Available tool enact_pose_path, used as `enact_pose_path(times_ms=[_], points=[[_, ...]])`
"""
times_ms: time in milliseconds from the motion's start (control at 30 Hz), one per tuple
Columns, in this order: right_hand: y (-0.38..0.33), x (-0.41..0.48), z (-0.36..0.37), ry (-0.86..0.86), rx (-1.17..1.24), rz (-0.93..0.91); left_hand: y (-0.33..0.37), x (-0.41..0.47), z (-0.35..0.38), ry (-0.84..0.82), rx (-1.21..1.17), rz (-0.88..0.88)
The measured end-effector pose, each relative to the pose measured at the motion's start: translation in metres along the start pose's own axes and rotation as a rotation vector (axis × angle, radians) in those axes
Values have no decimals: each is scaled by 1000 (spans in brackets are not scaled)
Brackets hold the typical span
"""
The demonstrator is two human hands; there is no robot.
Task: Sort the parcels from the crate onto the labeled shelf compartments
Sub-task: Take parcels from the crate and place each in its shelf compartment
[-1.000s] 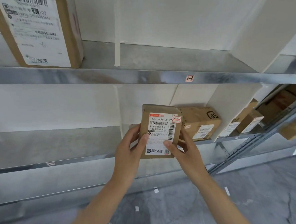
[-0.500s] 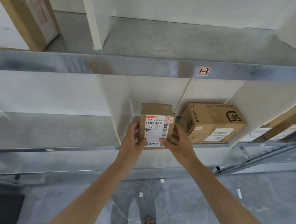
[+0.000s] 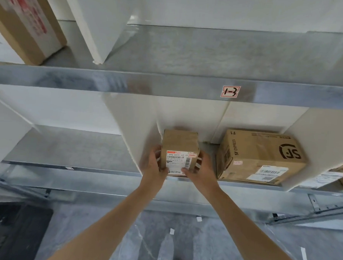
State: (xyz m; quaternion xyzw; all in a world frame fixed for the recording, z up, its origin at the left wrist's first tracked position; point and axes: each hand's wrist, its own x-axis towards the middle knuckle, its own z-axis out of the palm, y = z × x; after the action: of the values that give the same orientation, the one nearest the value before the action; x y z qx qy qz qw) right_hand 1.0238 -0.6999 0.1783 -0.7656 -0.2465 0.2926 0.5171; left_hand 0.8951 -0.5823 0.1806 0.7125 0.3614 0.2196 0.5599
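Observation:
A small brown parcel with a white shipping label sits at the front edge of the lower metal shelf, inside the compartment under the label tag "1-3". My left hand grips its left side and my right hand grips its right side, thumbs on the label face. A larger SF Express parcel lies in the same compartment to the right. A dark crate shows at the bottom left on the floor.
White divider panels separate the compartments. A tall brown box stands on the upper shelf at the left. Another parcel lies in the compartment at the far right. Grey floor with paper scraps lies below.
Both hands carried the small parcel forward and down into the compartment beside the SF Express parcel. The view has come closer to the shelf and tilted downward.

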Motion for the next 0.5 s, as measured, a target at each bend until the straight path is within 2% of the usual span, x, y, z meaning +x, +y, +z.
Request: enact_pose_path(times_ms=[233,500], points=[[19,13,0,-21,-150,-73,-13,8,7,47,-61,-88],[31,9,-2,-33,-125,-94,-15,6,9,65,-93,-103]])
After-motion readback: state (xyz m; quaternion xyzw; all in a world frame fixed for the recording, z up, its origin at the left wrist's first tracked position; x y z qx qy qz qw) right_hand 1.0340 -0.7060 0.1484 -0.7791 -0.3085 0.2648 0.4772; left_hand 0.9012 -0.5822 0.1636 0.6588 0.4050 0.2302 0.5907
